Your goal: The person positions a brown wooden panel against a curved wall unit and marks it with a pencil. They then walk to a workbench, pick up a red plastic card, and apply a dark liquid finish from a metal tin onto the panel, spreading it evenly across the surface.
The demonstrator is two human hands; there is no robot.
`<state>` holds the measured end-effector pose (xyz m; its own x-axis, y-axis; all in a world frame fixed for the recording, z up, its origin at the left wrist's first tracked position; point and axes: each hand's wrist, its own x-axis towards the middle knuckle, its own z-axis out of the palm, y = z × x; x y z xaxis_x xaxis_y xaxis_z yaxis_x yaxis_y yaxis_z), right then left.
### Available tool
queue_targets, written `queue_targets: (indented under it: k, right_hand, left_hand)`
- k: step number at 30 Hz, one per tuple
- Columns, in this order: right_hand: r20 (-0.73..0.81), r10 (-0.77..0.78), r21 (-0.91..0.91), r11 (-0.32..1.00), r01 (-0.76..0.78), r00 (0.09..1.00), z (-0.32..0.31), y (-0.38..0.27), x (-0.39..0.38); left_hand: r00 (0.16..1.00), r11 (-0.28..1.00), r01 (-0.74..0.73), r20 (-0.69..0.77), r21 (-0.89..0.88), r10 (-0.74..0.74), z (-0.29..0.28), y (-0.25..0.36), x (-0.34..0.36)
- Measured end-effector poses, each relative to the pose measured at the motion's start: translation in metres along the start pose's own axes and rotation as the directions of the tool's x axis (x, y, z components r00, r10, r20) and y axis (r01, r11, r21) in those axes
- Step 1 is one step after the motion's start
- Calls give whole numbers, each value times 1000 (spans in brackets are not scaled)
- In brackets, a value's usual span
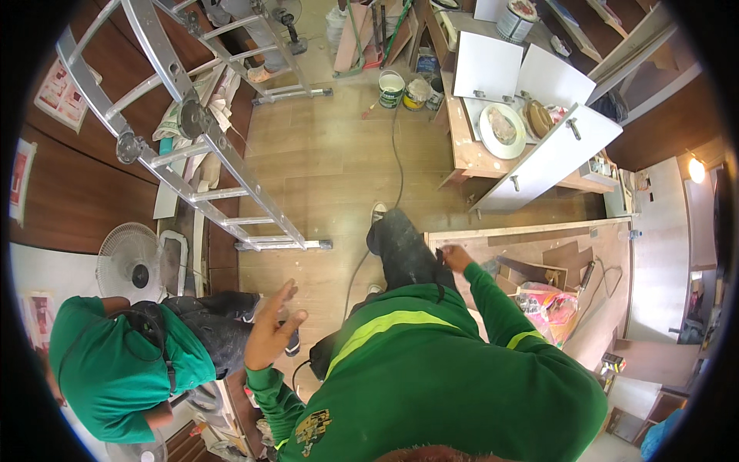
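My left hand [272,327], in a green sleeve, is raised at my left side, fingers apart and holding nothing, above the wood-look floor near a black cord. My right hand [456,258] is closed at my right hip beside my dark trousers [402,254], on what looks like a dark strap [439,266]. To its right is a plywood board [481,235] with wooden offcuts [522,275] and a pink-printed bag [539,308] on it.
A co-worker [127,362] in green stands close on my left, by a white fan [127,266]. An aluminium ladder [258,200] stands front left. Ahead are buckets [391,88], a cord [396,154] across the floor and a worktable [466,158] with white door panels.
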<state>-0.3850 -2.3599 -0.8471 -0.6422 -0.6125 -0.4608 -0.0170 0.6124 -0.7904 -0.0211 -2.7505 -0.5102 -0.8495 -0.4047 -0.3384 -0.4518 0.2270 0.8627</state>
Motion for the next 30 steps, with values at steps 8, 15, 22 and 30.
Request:
queue_targets:
  k: [8, 15, 22, 30]
  right_hand:
    - [493, 310, -651, 751, 109, 813, 5, 103, 18]
    - [142, 721, 480, 549, -684, 678, -63, 68, 104]
    - [-110, 558, 704, 628, -332, 822, -151, -16, 222]
    - [-179, 689, 721, 577, -383, 702, -151, -1, 208]
  left_hand:
    - [988, 991, -127, -82, 36, 129, -53, 61, 121]
    - [977, 975, -206, 67, 81, 201, -82, 134, 304]
    - [941, 934, -296, 227, 202, 249, -121, 182, 467]
    - [979, 999, 16, 205, -34, -9, -175, 58, 684]
